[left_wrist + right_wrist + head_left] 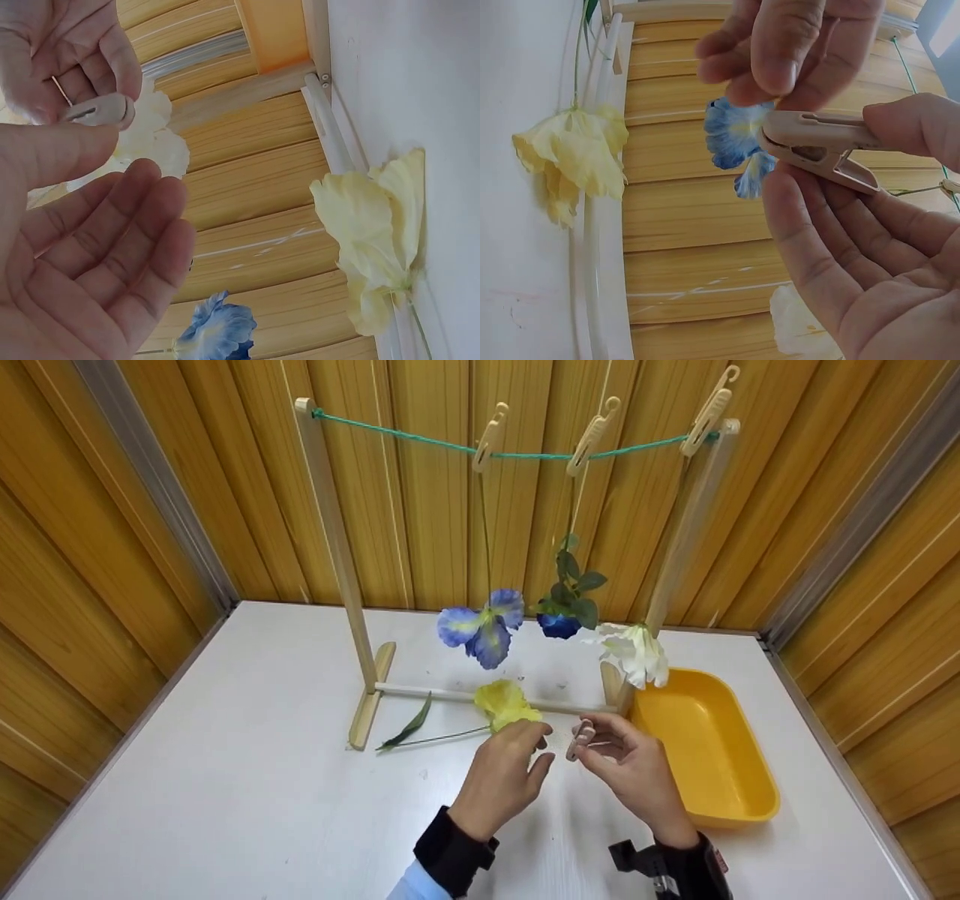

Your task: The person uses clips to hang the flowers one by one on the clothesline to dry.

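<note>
Between the thumb and fingers of my right hand (634, 769) is a beige clothespin (821, 142), its jaws closed on nothing. My left hand (502, 772) hovers just left of it, fingers loosely bent and holding nothing. Just beyond the left hand, a yellow artificial flower (504, 703) lies on the white table, its stem and leaf (409, 726) pointing left. From a green cord (420, 436) hang a blue-purple flower (486, 626), a dark blue rose (559, 624) and a white flower (637, 652), heads down, each under a clothespin.
The cord spans a wooden stand with a left post (337, 547) and a right post (694, 525); a low crossbar (431, 692) joins their feet. A yellow basin (712, 750) stands beside the right hand. Wood-patterned walls (427, 525) enclose the table (247, 780).
</note>
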Motion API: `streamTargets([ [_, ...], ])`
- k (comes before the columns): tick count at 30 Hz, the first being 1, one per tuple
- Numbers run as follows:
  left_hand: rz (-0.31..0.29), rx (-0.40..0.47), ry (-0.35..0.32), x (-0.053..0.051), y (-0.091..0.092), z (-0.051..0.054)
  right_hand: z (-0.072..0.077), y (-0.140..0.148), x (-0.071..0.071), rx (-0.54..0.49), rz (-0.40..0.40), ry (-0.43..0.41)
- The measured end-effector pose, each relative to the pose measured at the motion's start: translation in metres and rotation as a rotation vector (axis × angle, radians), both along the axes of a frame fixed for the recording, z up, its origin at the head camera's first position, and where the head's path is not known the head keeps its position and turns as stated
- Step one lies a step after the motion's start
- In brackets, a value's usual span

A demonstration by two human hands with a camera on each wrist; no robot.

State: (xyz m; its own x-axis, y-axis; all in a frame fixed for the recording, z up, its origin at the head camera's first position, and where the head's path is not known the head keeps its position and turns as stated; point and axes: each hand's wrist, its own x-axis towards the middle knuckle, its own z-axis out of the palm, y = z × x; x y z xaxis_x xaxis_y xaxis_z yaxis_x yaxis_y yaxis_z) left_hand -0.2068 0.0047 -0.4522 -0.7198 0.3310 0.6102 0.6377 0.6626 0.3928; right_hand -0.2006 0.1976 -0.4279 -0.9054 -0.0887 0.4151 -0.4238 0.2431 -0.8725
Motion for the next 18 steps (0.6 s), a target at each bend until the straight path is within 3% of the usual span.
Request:
streamTargets([
  [8,0.08,0.004,0.006,-0.012,-0.025,-0.006,0.002,0.007,0.001,0.035,-0.016,-0.016],
  [18,0.194,-0.028,0.006,-0.028,-0.057,-0.017,0.0,0.014,-0.002,0.097,-0.05,0.045],
])
